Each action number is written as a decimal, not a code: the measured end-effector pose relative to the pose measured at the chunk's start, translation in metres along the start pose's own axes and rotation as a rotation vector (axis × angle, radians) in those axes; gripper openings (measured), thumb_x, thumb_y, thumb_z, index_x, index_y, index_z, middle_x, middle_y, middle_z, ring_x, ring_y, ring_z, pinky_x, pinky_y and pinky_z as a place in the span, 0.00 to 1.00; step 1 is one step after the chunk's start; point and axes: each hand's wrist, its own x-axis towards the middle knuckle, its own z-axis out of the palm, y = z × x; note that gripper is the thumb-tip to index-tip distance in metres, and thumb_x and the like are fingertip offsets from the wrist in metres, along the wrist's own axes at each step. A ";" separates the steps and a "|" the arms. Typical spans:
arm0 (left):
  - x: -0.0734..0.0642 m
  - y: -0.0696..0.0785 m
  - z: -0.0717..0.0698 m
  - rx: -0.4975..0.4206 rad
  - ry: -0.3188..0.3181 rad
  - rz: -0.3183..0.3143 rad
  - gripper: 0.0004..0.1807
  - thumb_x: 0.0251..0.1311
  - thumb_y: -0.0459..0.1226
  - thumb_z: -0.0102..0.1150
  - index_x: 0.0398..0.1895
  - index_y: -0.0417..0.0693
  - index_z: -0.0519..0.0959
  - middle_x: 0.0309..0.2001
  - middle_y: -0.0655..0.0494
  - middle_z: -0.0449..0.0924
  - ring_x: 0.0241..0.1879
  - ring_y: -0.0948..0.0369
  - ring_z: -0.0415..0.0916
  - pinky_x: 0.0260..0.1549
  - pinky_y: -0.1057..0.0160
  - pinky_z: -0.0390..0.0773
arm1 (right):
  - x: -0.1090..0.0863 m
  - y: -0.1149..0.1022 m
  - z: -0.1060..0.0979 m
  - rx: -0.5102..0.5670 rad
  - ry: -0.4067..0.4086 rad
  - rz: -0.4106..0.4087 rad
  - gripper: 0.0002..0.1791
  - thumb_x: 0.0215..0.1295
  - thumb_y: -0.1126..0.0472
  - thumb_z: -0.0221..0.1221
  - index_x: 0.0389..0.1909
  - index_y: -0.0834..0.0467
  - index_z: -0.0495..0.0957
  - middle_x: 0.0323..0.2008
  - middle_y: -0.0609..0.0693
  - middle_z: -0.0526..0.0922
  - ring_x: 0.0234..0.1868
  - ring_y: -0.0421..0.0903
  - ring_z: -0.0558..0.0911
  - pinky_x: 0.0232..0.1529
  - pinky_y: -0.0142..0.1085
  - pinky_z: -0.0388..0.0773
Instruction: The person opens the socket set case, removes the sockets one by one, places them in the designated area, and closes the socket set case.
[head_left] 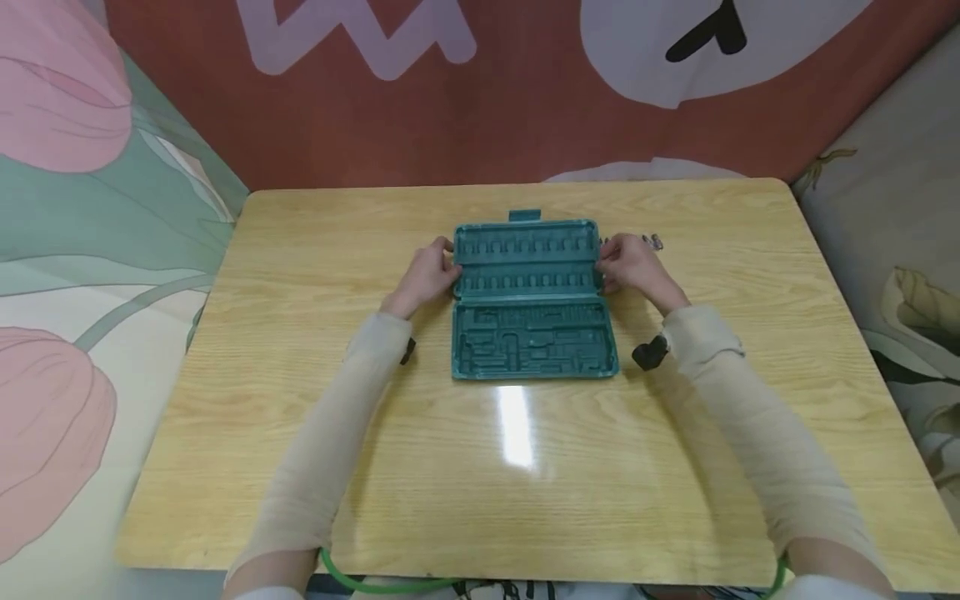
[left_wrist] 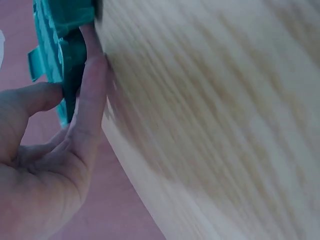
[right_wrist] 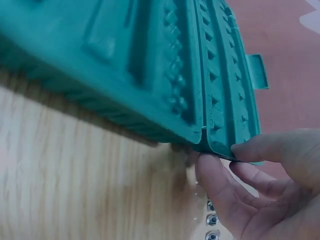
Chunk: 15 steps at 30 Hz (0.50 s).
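Note:
A teal plastic tool case (head_left: pixel 534 337) lies unfolded on the table, its moulded slots showing and no tools in them. At its far edge sticks out a small latch tab (head_left: pixel 524 215). My left hand (head_left: pixel 426 277) pinches the left edge of the far half, thumb on the inner face and fingers behind, as the left wrist view shows. On the opposite side my right hand (head_left: pixel 633 268) pinches the right edge of that half, thumb (right_wrist: pixel 255 148) inside and fingers underneath. Small metal sockets (right_wrist: pixel 212 220) lie on the table beyond the right hand, partly hidden by it.
The wooden table (head_left: pixel 300 400) ends at a red patterned backdrop (head_left: pixel 375 133). Black wrist cameras, one of them a dark block (head_left: pixel 650 352) under the right wrist, hang close to the tabletop. A green cable (head_left: pixel 390 586) runs along the near edge.

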 end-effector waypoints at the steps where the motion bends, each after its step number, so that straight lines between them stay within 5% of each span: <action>1: 0.000 0.001 -0.001 -0.002 0.017 0.009 0.20 0.68 0.31 0.52 0.60 0.31 0.65 0.32 0.44 0.81 0.25 0.54 0.79 0.27 0.62 0.78 | -0.001 -0.001 -0.001 0.001 0.010 -0.013 0.12 0.68 0.70 0.53 0.47 0.74 0.69 0.41 0.67 0.75 0.24 0.49 0.82 0.30 0.42 0.83; 11: -0.006 0.007 -0.013 -0.020 0.112 0.040 0.27 0.68 0.31 0.52 0.68 0.32 0.60 0.34 0.42 0.81 0.25 0.51 0.81 0.26 0.63 0.79 | -0.002 -0.015 -0.008 0.075 0.043 -0.082 0.12 0.69 0.70 0.53 0.49 0.69 0.66 0.40 0.66 0.76 0.31 0.56 0.82 0.33 0.44 0.82; 15: -0.010 0.009 -0.019 -0.033 0.137 0.085 0.28 0.68 0.30 0.52 0.70 0.35 0.59 0.33 0.42 0.80 0.23 0.47 0.81 0.22 0.63 0.78 | -0.003 -0.021 -0.009 0.092 0.047 -0.109 0.20 0.68 0.72 0.53 0.58 0.69 0.63 0.44 0.68 0.76 0.33 0.55 0.83 0.33 0.43 0.82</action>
